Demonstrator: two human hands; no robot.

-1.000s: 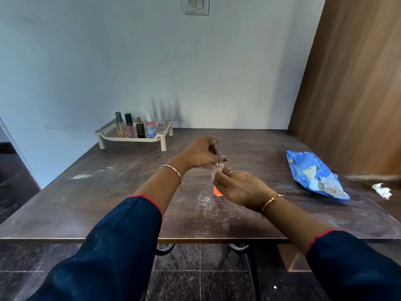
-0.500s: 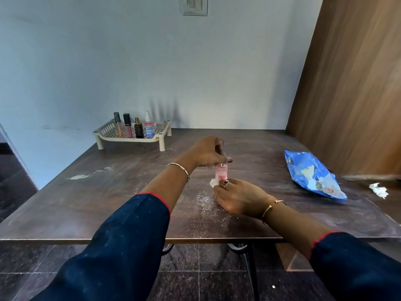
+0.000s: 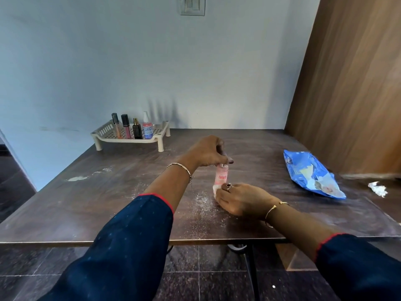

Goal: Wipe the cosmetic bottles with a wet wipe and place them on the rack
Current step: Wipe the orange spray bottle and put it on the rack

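The pink bottle (image 3: pixel 221 177) stands upright on the dark wooden table (image 3: pixel 104 205), around the middle of the tabletop and a little toward the near edge. It has a red printed label and a silvery neck. The left hand (image 3: pixel 208 152) comes down on it from above, fingers and thumb curled and pinching the bottle's top. The right hand (image 3: pixel 240 202) is low at the bottle's base, its fingers curled round the lower part with a white wet wipe (image 3: pixel 216 188) bunched between them and the bottle. A ring (image 3: pixel 228 186) with a dark stone sits on one finger of that hand, and both wrists carry thin gold bangles above dark blue sleeves with red edging.

A scatter of white powdery specks (image 3: pixel 201 205) lies on the table just left of and nearer than the bottle, and a pale smear (image 3: pixel 76 178) marks the surface farther left.

At the far left corner of the table, against the wall, stands a cream plastic rack (image 3: pixel 103 131) on short legs. It holds four items in a row, all upright: a lip gloss tube (image 3: pixel 116 124), a second pink lip gloss tube (image 3: pixel 126 126), a dark perfume bottle (image 3: pixel 137 129) and a clear spray bottle (image 3: pixel 148 127) with a blue label.

To the right of the hands, well apart, a blue wet wipe packet (image 3: pixel 310 172) lies flat, and a crumpled white tissue (image 3: pixel 377 189) sits beyond it near the right edge. A wooden panel (image 3: pixel 351 83) rises at the far right.
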